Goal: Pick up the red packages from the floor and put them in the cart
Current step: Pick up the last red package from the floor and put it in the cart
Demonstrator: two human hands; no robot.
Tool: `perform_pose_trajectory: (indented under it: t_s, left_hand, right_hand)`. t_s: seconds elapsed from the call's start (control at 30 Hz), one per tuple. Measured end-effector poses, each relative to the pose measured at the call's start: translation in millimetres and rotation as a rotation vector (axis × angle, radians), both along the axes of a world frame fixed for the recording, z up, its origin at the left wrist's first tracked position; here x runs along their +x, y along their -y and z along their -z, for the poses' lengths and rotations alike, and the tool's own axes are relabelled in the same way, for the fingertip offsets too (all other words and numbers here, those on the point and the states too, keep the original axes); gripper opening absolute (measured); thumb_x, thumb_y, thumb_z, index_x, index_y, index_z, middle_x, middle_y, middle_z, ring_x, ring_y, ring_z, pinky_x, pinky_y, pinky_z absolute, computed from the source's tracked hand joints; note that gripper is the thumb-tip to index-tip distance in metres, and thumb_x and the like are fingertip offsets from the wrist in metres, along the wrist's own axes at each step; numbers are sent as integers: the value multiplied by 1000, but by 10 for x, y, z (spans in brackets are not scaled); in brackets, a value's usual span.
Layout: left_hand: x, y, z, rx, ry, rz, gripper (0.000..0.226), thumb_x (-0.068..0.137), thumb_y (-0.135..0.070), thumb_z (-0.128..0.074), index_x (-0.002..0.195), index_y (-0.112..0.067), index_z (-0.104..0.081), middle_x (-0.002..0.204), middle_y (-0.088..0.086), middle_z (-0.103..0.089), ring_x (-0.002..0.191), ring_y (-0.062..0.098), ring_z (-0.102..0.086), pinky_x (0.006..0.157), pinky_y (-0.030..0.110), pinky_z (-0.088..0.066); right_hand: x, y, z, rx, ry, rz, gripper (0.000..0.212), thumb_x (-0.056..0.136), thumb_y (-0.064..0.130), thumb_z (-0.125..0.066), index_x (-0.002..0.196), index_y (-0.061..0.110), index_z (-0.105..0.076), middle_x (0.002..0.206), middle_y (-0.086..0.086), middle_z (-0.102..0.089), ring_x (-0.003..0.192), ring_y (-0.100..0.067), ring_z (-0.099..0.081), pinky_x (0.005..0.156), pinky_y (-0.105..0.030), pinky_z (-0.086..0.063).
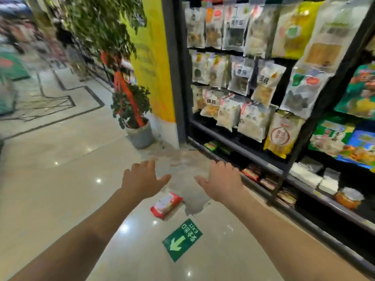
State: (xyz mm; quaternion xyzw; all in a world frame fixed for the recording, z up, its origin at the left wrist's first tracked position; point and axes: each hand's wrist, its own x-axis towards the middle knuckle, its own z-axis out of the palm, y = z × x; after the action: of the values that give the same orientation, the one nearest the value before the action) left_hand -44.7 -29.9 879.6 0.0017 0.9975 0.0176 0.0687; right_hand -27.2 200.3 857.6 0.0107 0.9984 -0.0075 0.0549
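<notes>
Red package (pixel 166 204) on a glossy shop floor (pixel 60 179), with both hands held out above it, spread wide and holding nothing.

The risks, judged from this view, are several. The package looks like a slick, soft-filled wrapper lying flat on polished tile, so fingers coming in low from one side could push it along the floor rather than lift it. A pinch on a corner alone may let it sag or slip. Similar red packs sit on the bottom shelf (pixel 263 169) just beyond the right hand (pixel 221 183), and a reach drifting that way could take stock from the shelf instead of the fallen item. The cart is not in view, so the carry will start with a turn away from the shelf, and a loose hold could drop the package again. The picture is blurred towards its edges, and whether other red packages lie elsewhere on the floor cannot be told.

The package lies below and between the two hands, apart from both, nearer the left hand (pixel 142 181) and just under its thumb side as seen from the head camera. The right hand is further off, towards the shelf. A green arrow sticker (pixel 182 239) is on the floor nearer the person than the package, between the forearms.
</notes>
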Motion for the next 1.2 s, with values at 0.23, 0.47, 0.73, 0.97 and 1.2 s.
perform_pose_trajectory:
  t_s: [0.23,0.47,0.73,0.97,1.2]
  left_hand:
    - [-747,435,149,-7,37,-241,89,103,-78,-43,169,-20,-33,175,6,-39,157,34,-40,125,53,-38]
    - [-1317,1112,578,56,89,-426,87,104,-74,-44,169,-18,-32,174,4,-40,156,33,-40,119,49,-40]
    - [-2191,1977,1376,79,134,-424,80,104,-73,-42,160,-15,-42,168,5,-46,149,35,-45,115,50,-44]
    - [-2856,2485,2792,-23,254,-353,75,104,-73,-43,151,-15,-47,159,6,-52,144,34,-48,114,50,-40]
    - [-3408,2549,5030,-70,358,-316,74,104,-73,-41,150,-16,-47,155,5,-53,142,33,-48,110,47,-41]
  right_hand:
    - [-1257,551,144,-10,17,-248,80,102,77,-36,151,15,-49,143,-13,-62,130,-32,-59,106,-47,-48]
    - [-2184,1247,428,82,78,-422,82,104,76,-29,154,13,-42,153,-14,-53,140,-34,-49,111,-49,-40]
    - [-3120,2209,1073,138,130,-415,83,104,76,-30,158,14,-39,154,-15,-51,140,-35,-49,109,-49,-42]
    - [-3808,2658,2529,175,226,-424,81,106,72,-28,159,11,-35,152,-19,-52,136,-38,-50,109,-49,-40]
    - [-4440,2743,4757,124,285,-355,80,106,71,-31,157,9,-36,155,-19,-49,142,-38,-44,112,-50,-38]
